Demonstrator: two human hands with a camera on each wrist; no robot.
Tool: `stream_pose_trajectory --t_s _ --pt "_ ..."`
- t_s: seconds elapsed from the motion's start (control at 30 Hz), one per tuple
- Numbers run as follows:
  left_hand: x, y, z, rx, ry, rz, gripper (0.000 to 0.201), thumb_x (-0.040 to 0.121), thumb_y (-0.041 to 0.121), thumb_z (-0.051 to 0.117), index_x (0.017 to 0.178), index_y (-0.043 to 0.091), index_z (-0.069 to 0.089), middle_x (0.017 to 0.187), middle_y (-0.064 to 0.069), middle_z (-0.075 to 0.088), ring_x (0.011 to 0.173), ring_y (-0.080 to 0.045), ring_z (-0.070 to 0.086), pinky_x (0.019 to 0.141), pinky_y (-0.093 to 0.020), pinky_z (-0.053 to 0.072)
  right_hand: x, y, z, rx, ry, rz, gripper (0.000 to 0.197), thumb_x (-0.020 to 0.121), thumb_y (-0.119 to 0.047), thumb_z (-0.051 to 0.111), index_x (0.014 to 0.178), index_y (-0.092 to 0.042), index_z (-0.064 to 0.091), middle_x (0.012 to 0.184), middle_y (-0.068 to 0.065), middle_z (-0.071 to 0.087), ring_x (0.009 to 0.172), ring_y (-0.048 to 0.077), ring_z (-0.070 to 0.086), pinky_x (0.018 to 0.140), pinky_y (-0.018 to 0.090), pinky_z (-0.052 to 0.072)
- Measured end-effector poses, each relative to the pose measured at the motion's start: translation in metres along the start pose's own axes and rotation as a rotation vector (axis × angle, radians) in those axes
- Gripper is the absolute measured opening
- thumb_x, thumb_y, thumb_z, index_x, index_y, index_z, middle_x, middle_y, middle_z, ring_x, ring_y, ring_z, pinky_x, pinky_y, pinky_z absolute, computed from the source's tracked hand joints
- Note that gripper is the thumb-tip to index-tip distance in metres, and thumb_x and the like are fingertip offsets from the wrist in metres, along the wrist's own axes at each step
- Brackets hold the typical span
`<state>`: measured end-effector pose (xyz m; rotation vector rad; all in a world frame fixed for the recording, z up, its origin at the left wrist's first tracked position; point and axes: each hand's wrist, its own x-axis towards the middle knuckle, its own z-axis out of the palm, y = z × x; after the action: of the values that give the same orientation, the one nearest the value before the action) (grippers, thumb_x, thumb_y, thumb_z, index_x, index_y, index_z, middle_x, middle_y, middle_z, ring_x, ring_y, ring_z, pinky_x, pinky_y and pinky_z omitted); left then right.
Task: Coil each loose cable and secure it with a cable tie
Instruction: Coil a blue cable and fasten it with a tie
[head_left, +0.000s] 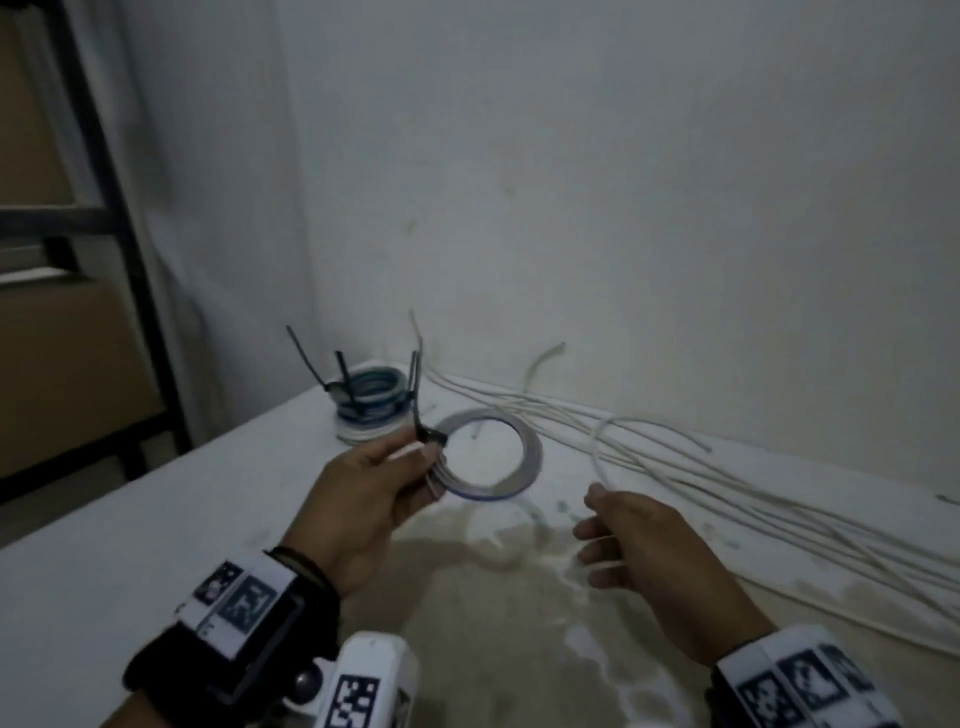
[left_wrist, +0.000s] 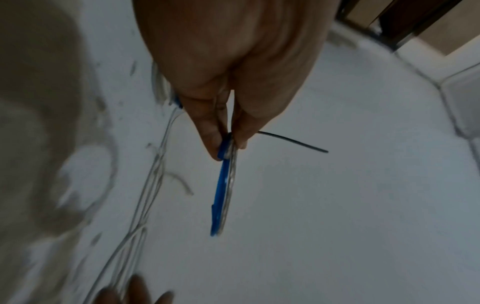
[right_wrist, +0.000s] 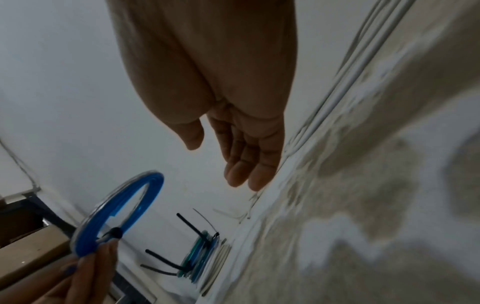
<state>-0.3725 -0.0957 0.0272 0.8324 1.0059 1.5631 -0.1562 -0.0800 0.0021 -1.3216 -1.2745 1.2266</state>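
Left hand (head_left: 363, 499) pinching blue/white coil (head_left: 488, 457) above bench middle, black cable tie (head_left: 415, 400) already on it w/ tail sticking up. Right hand (head_left: 639, 551) empty, fingers loose, apart. Stack of tied coils (head_left: 369, 400) at far left corner. Loose white cables (head_left: 727, 478) along far edge, prob plenty left.

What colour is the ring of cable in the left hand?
Blue, with a pale side; the coil shows it best in the right wrist view, pinched by the left hand.

The blue-and-white coiled cable (head_left: 488, 454) is up off the table, cinched with a black cable tie (head_left: 422, 410) whose tail sticks upward. Behind it sits a stack of tied coils (head_left: 370, 397), and loose white cables (head_left: 727, 467) sprawl along the wall.
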Motion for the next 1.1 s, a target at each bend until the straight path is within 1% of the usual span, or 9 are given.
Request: stream_pose_trajectory --t_s 0.07,0.3,0.43,0.6,0.73,0.83,0.9,1.0,1.1 --pt "0.018 0.026 -0.022 -0.019 0.040 0.089 0.017 0.091 -0.002 0.051 0.100 0.001 0.066 0.085 -0.006 0.073 0.071 -0.011 0.067 0.066 -0.020 0.057 0.013 -0.002 0.021 -0.002 -0.029 0.028 0.034 0.092 -0.032 0.057 0.084 -0.001 0.066 0.077 0.017 0.065 0.066 0.027 0.059 0.066 0.040 0.053" --pt "0.107 0.091 -0.064 -0.043 0.240 0.292 0.014 0.094 0.000 0.051 0.087 0.007 0.061 0.056 0.004 0.065 0.051 -0.005 0.061 0.058 -0.015 0.054 0.052 -0.016 0.064 -0.035 -0.078 0.008 0.027 0.094 -0.030 0.054 0.086 -0.007 0.066 0.083 0.014 0.067 0.070 0.025 0.062 0.066 0.037 0.055" --pt "0.148 0.096 -0.074 0.079 0.256 0.251 0.015 0.094 -0.002 0.051 0.089 0.007 0.061 0.063 -0.002 0.063 0.049 -0.006 0.059 0.054 -0.016 0.053 0.068 -0.019 0.073 0.004 -0.094 0.041 0.025 0.093 -0.028 0.056 0.087 -0.007 0.067 0.084 0.014 0.068 0.069 0.025 0.062 0.066 0.038 0.055" --pt "0.188 0.119 -0.089 0.316 0.248 0.247 0.022 0.091 -0.002 0.055 0.114 -0.001 0.057 0.083 -0.013 0.063 0.052 -0.008 0.063 0.053 -0.017 0.054 0.077 -0.007 0.070 0.036 -0.086 0.102 0.028 0.091 -0.025 0.060 0.080 0.000 0.067 0.074 0.018 0.065 0.063 0.028 0.059 0.060 0.038 0.050" --pt "0.216 0.134 -0.103 0.470 0.256 0.184 0.025 0.092 0.000 0.056 0.116 -0.003 0.059 0.087 -0.013 0.065 0.048 -0.005 0.062 0.052 -0.017 0.052 0.085 0.001 0.067 0.092 -0.068 0.180 0.027 0.090 -0.021 0.061 0.079 0.003 0.066 0.070 0.020 0.064 0.060 0.030 0.057 0.058 0.039 0.050" --pt "0.230 0.132 -0.104 0.612 0.231 0.145 0.024 0.092 0.006 0.058 0.114 0.000 0.063 0.090 -0.012 0.068 0.045 -0.002 0.056 0.048 -0.015 0.042 0.089 0.000 0.063 0.146 -0.068 0.234 0.025 0.090 -0.018 0.060 0.084 0.006 0.064 0.071 0.020 0.062 0.058 0.029 0.055 0.056 0.038 0.048" --pt "0.236 0.126 -0.100 0.681 0.220 0.143 0.021 0.091 0.006 0.060 0.110 -0.001 0.065 0.078 -0.009 0.070 0.045 -0.003 0.055 0.043 -0.012 0.038 0.091 0.001 0.061 0.167 -0.069 0.274 0.024 0.090 -0.018 0.060 0.087 0.006 0.063 0.069 0.019 0.062 0.057 0.028 0.055 0.056 0.038 0.048" --pt "0.242 0.120 -0.088 0.779 0.175 0.129 0.013 0.089 0.005 0.062 0.100 0.002 0.068 0.062 0.000 0.069 0.052 -0.008 0.054 0.044 -0.013 0.044 0.094 0.003 0.060 0.182 -0.070 0.299 0.024 0.090 -0.019 0.061 0.087 0.005 0.063 0.066 0.016 0.063 0.056 0.027 0.055 0.055 0.037 0.049" --pt "0.241 0.113 -0.077 0.861 0.147 0.088 0.007 0.090 0.005 0.061 0.088 0.010 0.066 0.067 -0.002 0.068 0.060 -0.013 0.056 0.048 -0.015 0.050 0.096 0.005 0.060 0.189 -0.071 0.306 0.024 0.090 -0.018 0.059 0.086 0.005 0.063 0.065 0.016 0.063 0.054 0.026 0.055 0.053 0.036 0.049"
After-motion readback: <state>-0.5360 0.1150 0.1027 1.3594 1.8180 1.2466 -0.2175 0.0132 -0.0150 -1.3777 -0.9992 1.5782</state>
